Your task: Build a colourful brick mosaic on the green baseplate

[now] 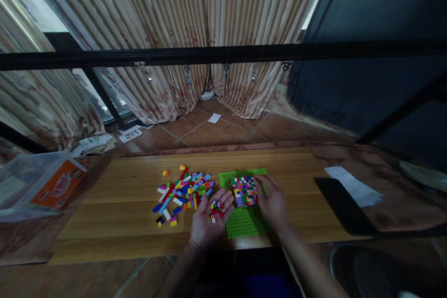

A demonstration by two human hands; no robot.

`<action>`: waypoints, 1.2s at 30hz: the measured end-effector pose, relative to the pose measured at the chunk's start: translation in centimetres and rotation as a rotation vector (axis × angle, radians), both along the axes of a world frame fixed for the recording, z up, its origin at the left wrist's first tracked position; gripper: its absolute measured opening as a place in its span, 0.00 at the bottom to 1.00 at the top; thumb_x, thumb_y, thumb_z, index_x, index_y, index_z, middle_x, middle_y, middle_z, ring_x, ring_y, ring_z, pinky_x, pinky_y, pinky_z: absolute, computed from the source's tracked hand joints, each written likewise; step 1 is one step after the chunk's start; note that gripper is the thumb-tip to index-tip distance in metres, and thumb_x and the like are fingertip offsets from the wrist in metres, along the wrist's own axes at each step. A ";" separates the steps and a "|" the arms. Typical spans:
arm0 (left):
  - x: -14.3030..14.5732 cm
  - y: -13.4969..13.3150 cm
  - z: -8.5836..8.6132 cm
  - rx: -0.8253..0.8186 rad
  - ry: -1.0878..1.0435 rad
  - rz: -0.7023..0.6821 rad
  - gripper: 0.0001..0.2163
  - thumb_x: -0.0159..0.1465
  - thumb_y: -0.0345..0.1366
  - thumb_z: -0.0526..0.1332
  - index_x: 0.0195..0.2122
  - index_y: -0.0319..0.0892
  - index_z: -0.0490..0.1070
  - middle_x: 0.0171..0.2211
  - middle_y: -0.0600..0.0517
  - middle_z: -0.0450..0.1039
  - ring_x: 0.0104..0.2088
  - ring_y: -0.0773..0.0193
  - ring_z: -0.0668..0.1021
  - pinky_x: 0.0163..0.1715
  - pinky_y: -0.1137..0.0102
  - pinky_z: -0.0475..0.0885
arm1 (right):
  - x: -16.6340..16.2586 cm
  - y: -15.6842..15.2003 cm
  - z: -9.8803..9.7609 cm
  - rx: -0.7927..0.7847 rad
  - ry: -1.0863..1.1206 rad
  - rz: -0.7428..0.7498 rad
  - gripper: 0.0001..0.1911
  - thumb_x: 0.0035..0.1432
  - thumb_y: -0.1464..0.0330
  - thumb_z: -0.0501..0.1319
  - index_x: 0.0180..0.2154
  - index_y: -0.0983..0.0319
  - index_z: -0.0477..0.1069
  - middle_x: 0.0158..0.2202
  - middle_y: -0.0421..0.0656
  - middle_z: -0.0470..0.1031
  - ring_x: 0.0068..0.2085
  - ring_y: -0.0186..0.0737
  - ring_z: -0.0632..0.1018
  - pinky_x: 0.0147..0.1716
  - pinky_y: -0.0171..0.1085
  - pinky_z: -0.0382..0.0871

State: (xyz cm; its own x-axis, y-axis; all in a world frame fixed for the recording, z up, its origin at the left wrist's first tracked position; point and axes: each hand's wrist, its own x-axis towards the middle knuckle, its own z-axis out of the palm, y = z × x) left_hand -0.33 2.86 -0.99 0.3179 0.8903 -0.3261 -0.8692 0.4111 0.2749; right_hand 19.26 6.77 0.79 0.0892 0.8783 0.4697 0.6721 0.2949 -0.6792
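Note:
My left hand [208, 218] lies palm up at the table's front edge, fingers cupped around several small coloured bricks [216, 210]. A green baseplate [244, 223] lies just to its right, with a square patch of mixed-colour bricks [244, 191] pressed onto its upper half. My right hand [271, 199] rests on the plate's right side, its fingertips touching the right edge of the brick patch. A loose pile of coloured bricks [183, 191] is spread on the wood to the left of the plate.
The wooden table [122, 214] holds a clear plastic bag with an orange card [56, 185] at the far left, and a black flat object [344, 205] with white paper [352, 186] on the right. A black bar [223, 53] crosses above. Curtains hang behind.

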 end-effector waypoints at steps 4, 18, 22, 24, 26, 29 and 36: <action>0.0 0.0 0.4 0.000 0.016 0.009 0.24 0.67 0.44 0.47 0.57 0.32 0.63 0.55 0.36 0.68 0.57 0.52 0.69 0.57 0.60 0.61 | -3.7 -3.1 1.1 0.055 -0.117 0.180 0.12 0.63 0.68 0.53 0.42 0.59 0.74 0.42 0.46 0.74 0.44 0.43 0.72 0.46 0.43 0.67; -0.3 0.0 0.8 0.020 0.051 -0.030 0.23 0.68 0.43 0.45 0.57 0.36 0.65 0.54 0.42 0.70 0.58 0.59 0.68 0.58 0.67 0.60 | -8.9 -3.7 1.1 -0.127 -0.345 0.266 0.08 0.60 0.71 0.56 0.36 0.60 0.74 0.35 0.45 0.75 0.40 0.45 0.71 0.43 0.43 0.63; -0.3 0.0 0.8 0.019 0.096 -0.028 0.22 0.68 0.42 0.45 0.59 0.39 0.63 0.53 0.43 0.70 0.57 0.58 0.69 0.59 0.64 0.60 | -8.3 -4.1 2.3 -0.127 -0.163 0.296 0.08 0.60 0.73 0.56 0.36 0.59 0.73 0.36 0.42 0.76 0.40 0.42 0.72 0.42 0.40 0.64; -0.2 0.0 0.6 0.020 0.104 -0.009 0.21 0.68 0.42 0.45 0.58 0.42 0.64 0.53 0.45 0.71 0.58 0.58 0.68 0.59 0.62 0.60 | -7.3 -4.2 3.0 -0.128 -0.044 0.298 0.09 0.61 0.73 0.55 0.35 0.57 0.73 0.36 0.41 0.76 0.40 0.40 0.73 0.41 0.39 0.66; -0.2 0.1 0.4 0.023 0.103 -0.002 0.21 0.68 0.43 0.45 0.57 0.43 0.66 0.53 0.45 0.71 0.58 0.57 0.68 0.59 0.60 0.60 | -5.9 -4.0 3.5 -0.127 0.060 0.256 0.10 0.61 0.72 0.54 0.36 0.57 0.74 0.36 0.41 0.77 0.40 0.40 0.74 0.42 0.39 0.67; -0.2 0.1 0.0 0.026 0.082 -0.001 0.21 0.67 0.43 0.45 0.53 0.37 0.70 0.53 0.40 0.71 0.58 0.54 0.68 0.59 0.59 0.60 | -3.1 -2.9 3.3 -0.148 0.196 0.093 0.09 0.60 0.69 0.56 0.39 0.58 0.75 0.38 0.43 0.78 0.41 0.41 0.76 0.44 0.41 0.68; -0.3 0.2 -0.3 0.021 0.050 0.013 0.21 0.68 0.42 0.46 0.48 0.36 0.73 0.51 0.39 0.72 0.58 0.54 0.69 0.59 0.59 0.60 | 0.8 1.4 0.8 -0.228 0.438 0.008 0.11 0.55 0.62 0.58 0.35 0.61 0.76 0.36 0.44 0.79 0.38 0.43 0.77 0.41 0.41 0.69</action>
